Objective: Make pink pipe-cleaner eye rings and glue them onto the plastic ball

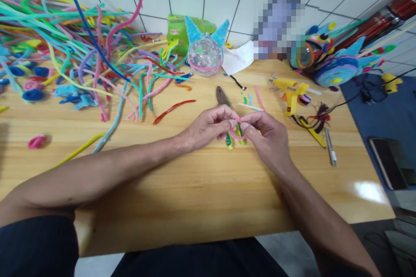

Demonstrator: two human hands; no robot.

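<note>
A pink pipe cleaner [239, 136], bent into a small loop, is pinched between both hands above the middle of the table. My left hand [216, 126] grips one side of it with thumb and index finger. From the right, my right hand [268, 136] pinches it close to the same spot, fingertips nearly touching. Beneath and behind the hands lie pliers [222, 95] with dark jaws and green-yellow handles, partly hidden. Just beyond the fingers are a thin pale stick [251, 107] and short pipe cleaner scraps [259, 97].
A large heap of coloured pipe cleaners [74, 43] covers the back left. A clear ball with blue ears [206, 55] stands at the back. On the right lie a yellow glue gun [291, 93], its cord, and a utility knife [331, 147]. The table's wooden edge [373, 147] runs along the right.
</note>
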